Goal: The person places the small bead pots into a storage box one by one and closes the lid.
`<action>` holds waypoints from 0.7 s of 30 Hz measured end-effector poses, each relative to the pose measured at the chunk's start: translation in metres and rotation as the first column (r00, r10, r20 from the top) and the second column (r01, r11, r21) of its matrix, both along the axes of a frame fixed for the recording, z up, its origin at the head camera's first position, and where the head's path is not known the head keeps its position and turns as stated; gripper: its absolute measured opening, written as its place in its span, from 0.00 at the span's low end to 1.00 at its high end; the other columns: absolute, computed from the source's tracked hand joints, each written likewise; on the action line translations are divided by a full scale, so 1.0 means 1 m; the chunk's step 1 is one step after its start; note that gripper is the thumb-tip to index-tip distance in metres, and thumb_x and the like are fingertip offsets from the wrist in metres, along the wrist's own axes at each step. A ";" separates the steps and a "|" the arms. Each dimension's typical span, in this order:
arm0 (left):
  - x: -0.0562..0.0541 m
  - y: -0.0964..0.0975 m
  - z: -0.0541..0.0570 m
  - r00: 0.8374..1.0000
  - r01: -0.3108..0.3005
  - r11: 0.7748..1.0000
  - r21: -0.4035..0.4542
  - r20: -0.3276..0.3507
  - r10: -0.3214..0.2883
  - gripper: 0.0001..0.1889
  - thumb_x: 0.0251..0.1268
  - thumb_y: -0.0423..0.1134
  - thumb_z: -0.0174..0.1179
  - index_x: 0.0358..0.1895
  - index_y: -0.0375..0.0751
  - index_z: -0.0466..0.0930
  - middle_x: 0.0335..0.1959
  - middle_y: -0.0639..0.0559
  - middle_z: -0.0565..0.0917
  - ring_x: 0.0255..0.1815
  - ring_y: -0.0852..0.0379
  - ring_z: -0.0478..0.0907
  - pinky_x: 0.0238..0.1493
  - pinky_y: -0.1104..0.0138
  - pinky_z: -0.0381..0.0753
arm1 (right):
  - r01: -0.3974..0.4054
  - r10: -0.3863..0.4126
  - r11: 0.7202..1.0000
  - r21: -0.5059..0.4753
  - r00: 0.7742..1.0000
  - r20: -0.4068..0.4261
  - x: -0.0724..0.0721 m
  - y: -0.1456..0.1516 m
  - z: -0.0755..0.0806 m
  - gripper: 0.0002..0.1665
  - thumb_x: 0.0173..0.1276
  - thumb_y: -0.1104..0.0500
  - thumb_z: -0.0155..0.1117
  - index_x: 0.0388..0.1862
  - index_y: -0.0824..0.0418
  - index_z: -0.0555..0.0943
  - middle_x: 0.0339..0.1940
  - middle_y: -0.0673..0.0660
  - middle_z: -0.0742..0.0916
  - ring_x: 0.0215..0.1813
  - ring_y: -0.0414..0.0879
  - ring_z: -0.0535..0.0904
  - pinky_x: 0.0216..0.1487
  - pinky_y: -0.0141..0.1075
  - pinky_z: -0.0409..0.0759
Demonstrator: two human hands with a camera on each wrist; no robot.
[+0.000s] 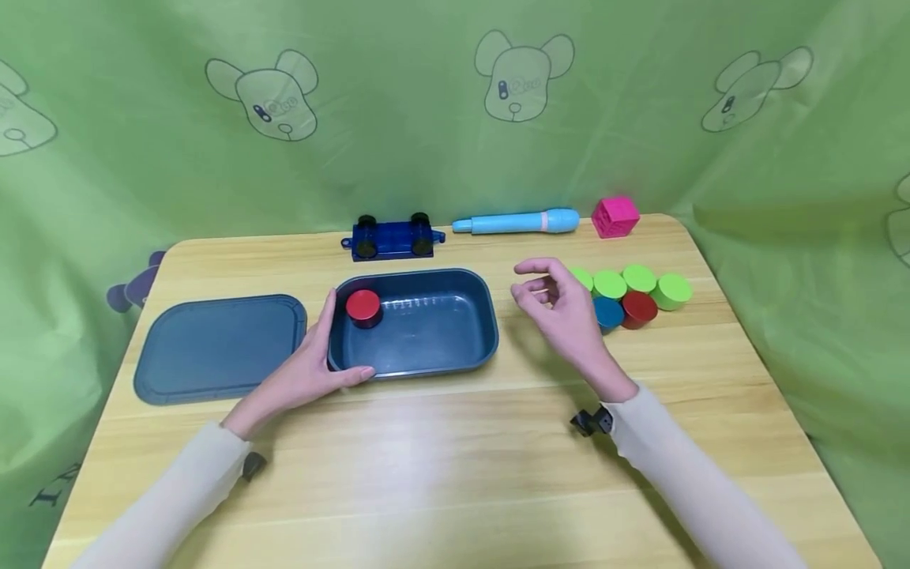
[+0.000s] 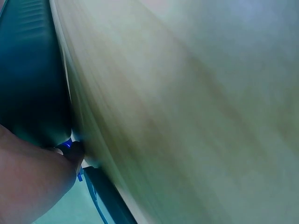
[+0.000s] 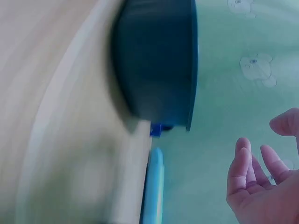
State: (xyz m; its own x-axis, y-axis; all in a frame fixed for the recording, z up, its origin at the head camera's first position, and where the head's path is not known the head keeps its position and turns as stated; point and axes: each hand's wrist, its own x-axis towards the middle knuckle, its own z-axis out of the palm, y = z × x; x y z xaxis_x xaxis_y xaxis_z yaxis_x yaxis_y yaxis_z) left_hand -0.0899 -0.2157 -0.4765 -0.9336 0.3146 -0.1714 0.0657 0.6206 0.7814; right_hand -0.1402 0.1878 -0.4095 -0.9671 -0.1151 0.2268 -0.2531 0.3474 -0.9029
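My left hand [image 1: 310, 361] grips the left end of a dark blue plastic box [image 1: 426, 336], its fingers along the short side and thumb at the front rim. Inside the box, by its left wall, lies a round red block [image 1: 364, 308]. My right hand [image 1: 562, 308] hovers to the right of the box, fingers loosely bent with nothing between them. Behind that hand stand several round blocks: green ones [image 1: 673, 292], a blue one [image 1: 607, 314] and a dark red one [image 1: 639, 309]. The right wrist view shows the same hand [image 3: 261, 186] with thumb and fingertips apart.
A flat dark blue lid [image 1: 220, 348] lies left of the box. Along the table's back edge are a blue toy wagon chassis [image 1: 392, 239] with black wheels, a light blue microphone-like stick [image 1: 515, 222] and a pink cube [image 1: 614, 216]. A green curtain [image 1: 398, 118] hangs behind.
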 end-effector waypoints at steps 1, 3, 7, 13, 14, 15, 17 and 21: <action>0.000 0.000 0.000 1.000 0.000 1.000 -0.002 0.001 0.000 0.71 0.66 0.66 0.74 0.89 0.63 0.19 0.91 0.49 0.33 0.89 0.34 0.37 0.75 0.24 0.53 | 0.014 -0.014 1.000 0.005 1.000 -0.009 0.000 0.005 -0.001 0.17 0.78 0.60 0.72 0.62 0.63 0.85 0.53 0.63 0.89 0.46 0.48 0.85 0.46 0.31 0.81; 0.000 0.000 0.000 1.000 -0.002 1.000 -0.006 0.001 0.002 0.71 0.66 0.67 0.74 0.89 0.62 0.19 0.91 0.48 0.33 0.89 0.33 0.37 0.75 0.24 0.53 | 0.040 -0.040 0.999 0.018 0.999 -0.024 0.001 0.017 -0.004 0.18 0.78 0.61 0.72 0.63 0.63 0.85 0.50 0.63 0.89 0.44 0.47 0.84 0.43 0.29 0.80; 0.000 0.000 0.000 1.000 -0.008 1.000 -0.010 0.006 0.008 0.72 0.65 0.67 0.75 0.89 0.62 0.19 0.91 0.47 0.33 0.89 0.33 0.37 0.74 0.24 0.54 | 0.089 -0.088 0.996 0.028 0.995 -0.037 0.002 0.041 -0.006 0.19 0.78 0.62 0.71 0.64 0.64 0.84 0.48 0.59 0.89 0.42 0.45 0.84 0.40 0.27 0.80; 0.000 0.000 0.000 1.000 -0.007 1.000 -0.010 0.009 0.007 0.73 0.64 0.68 0.75 0.89 0.61 0.18 0.91 0.46 0.33 0.89 0.34 0.36 0.75 0.25 0.53 | 0.170 -0.170 0.984 0.056 0.985 -0.010 0.003 0.084 -0.015 0.19 0.78 0.63 0.70 0.65 0.65 0.83 0.44 0.57 0.86 0.40 0.41 0.80 0.37 0.24 0.78; -0.001 0.000 0.000 1.000 -0.006 1.000 -0.011 0.009 0.006 0.73 0.64 0.68 0.75 0.89 0.61 0.18 0.91 0.46 0.33 0.89 0.34 0.36 0.75 0.25 0.53 | 0.185 -0.185 0.980 0.069 0.983 -0.003 0.002 0.091 -0.016 0.19 0.78 0.64 0.70 0.65 0.65 0.82 0.44 0.56 0.86 0.40 0.40 0.80 0.38 0.24 0.78; -0.001 0.000 0.001 1.000 -0.006 1.000 -0.010 0.009 0.006 0.73 0.64 0.68 0.75 0.89 0.60 0.18 0.91 0.46 0.32 0.89 0.34 0.36 0.76 0.25 0.52 | 0.198 -0.200 0.977 0.084 0.980 0.005 0.002 0.097 -0.018 0.20 0.79 0.64 0.69 0.66 0.66 0.81 0.44 0.55 0.85 0.40 0.40 0.79 0.38 0.23 0.77; -0.001 0.000 0.001 1.000 -0.004 1.000 -0.011 0.009 0.005 0.73 0.64 0.67 0.76 0.89 0.60 0.18 0.91 0.46 0.32 0.89 0.34 0.35 0.76 0.25 0.52 | 0.227 -0.230 0.967 0.114 0.973 0.014 0.003 0.108 -0.019 0.20 0.79 0.64 0.69 0.66 0.67 0.80 0.42 0.54 0.85 0.39 0.39 0.78 0.37 0.23 0.76; -0.001 0.000 0.001 1.000 -0.007 1.000 -0.011 0.011 0.007 0.73 0.64 0.67 0.76 0.89 0.60 0.18 0.91 0.46 0.32 0.89 0.34 0.35 0.76 0.25 0.52 | 0.281 -0.287 0.949 0.146 0.958 0.024 0.003 0.127 -0.021 0.20 0.79 0.62 0.69 0.66 0.65 0.80 0.40 0.52 0.84 0.37 0.39 0.77 0.35 0.22 0.76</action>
